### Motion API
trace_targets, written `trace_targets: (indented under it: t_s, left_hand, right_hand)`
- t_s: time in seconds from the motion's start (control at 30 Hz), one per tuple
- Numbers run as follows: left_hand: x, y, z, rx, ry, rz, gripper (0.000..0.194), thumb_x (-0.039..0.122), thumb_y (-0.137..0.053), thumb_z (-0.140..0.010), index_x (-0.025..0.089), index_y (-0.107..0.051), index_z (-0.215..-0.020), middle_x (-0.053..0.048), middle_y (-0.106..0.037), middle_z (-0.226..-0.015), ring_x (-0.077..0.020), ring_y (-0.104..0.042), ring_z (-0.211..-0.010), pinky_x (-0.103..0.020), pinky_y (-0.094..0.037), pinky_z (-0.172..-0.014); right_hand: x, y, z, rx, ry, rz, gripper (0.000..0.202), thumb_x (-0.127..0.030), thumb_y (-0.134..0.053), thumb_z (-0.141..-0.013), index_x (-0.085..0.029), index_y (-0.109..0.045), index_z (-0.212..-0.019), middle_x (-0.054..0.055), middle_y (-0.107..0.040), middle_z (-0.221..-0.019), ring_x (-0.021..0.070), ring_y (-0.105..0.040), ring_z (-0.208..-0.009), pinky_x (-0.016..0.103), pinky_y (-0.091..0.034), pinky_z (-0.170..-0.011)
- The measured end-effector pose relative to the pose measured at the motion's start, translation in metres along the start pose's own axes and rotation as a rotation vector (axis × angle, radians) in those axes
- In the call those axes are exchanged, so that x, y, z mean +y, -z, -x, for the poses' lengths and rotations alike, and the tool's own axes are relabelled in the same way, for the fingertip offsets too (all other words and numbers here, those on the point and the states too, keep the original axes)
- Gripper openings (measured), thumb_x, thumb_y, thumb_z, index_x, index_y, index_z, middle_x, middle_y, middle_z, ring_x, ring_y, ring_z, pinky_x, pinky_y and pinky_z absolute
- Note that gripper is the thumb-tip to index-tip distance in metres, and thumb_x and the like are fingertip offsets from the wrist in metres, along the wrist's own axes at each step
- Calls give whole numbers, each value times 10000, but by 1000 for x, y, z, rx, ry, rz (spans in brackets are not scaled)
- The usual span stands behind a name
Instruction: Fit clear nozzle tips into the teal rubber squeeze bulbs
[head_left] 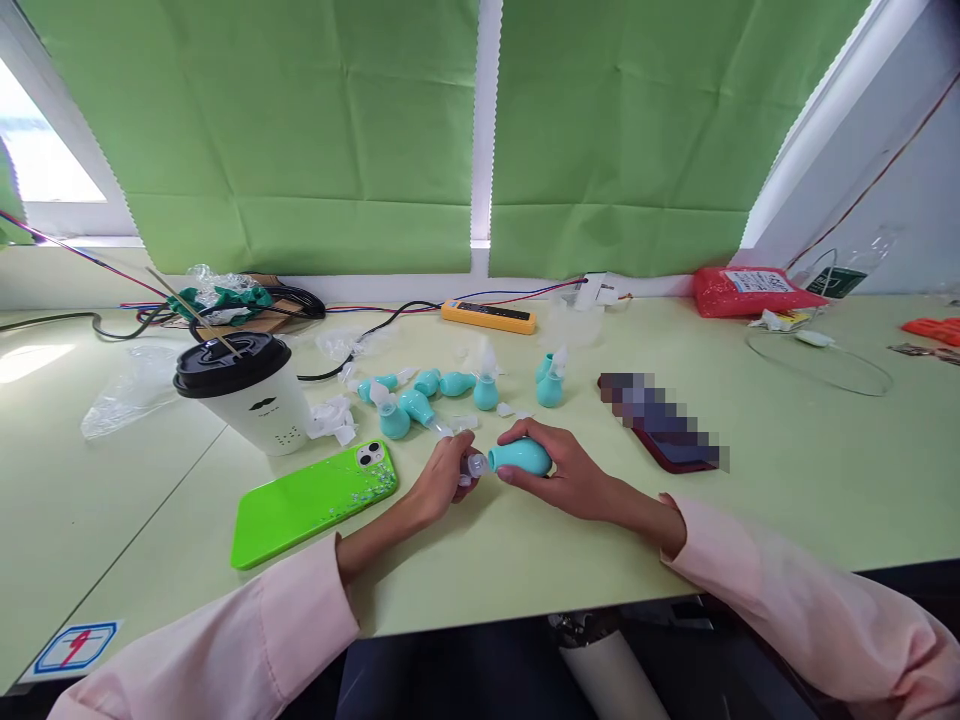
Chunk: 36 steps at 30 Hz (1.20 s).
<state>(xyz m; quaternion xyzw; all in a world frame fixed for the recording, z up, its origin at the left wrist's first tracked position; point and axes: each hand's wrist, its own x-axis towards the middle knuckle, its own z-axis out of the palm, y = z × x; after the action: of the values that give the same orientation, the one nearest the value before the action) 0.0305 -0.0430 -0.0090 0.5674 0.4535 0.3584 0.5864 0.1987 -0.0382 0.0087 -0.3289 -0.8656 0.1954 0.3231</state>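
Observation:
Near the table's front middle, my right hand (566, 470) is wrapped round a turquoise bulb (525, 457), whose narrow open end faces left. Just left of that opening, my left hand (444, 478) pinches a small clear plastic piece (477, 465). The two parts are very close together; whether they touch is hard to tell. Behind my hands lie several more turquoise bulbs, some with clear tips: one stands upright (486, 393), another leans toward my left hand (417, 406), and one upright bulb (550, 390) stands farther right.
A green phone (315, 502) and a lidded paper cup (262, 405) with sticks are at left. A dark phone (660, 425) lies at right. Farther back are a yellow meter (488, 317), cables, a red package (757, 292) and a plastic bottle (862, 265).

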Motion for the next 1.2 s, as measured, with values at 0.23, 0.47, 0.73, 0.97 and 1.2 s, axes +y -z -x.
trace_targets:
  t_s: [0.23,0.47,0.73,0.97,1.2]
  left_hand:
    - [1,-4,3,145,-87,-415,339,311,-218,-791,186,-276,-481,47,-300,-417,-85,-304,-412,-225,-253,-425]
    - [-14,8,1,127,-372,-1067,265,173,-251,-795,174,-378,-562,-8,-389,-546,-137,-353,-554,-262,-277,-515]
    - [-4,5,4,169,-393,-1312,268,141,-253,-799,151,-469,-641,-16,-352,-481,-149,-327,-462,-298,-158,-461]
    - [4,5,6,167,-347,-1321,245,178,-308,-788,127,-526,-688,-18,-363,-428,-141,-347,-404,-300,-118,-450]
    - [8,6,7,195,-380,-1455,331,206,-295,-797,103,-578,-660,-84,-470,-451,-174,-425,-436,-287,-136,-449]
  right_hand:
    - [5,-8,3,-5,208,256,234,-391,-464,-762,-193,-449,-887,44,-547,-787,146,-538,-664,250,-406,-520]
    - [-1,-8,3,-59,404,657,227,-338,-339,-838,-172,-484,-895,51,-549,-764,126,-525,-570,222,-308,-404]
    - [0,-19,2,-68,132,253,273,-389,-458,-771,-179,-452,-945,53,-543,-853,170,-549,-746,275,-428,-569]
    - [-11,-18,0,-105,-137,-185,290,-349,-558,-703,-209,-456,-935,19,-558,-903,157,-516,-813,297,-418,-698]
    - [-13,-18,-4,-277,-533,-588,417,-372,-634,-613,-223,-413,-934,-100,-423,-505,50,-368,-346,179,-312,-319]
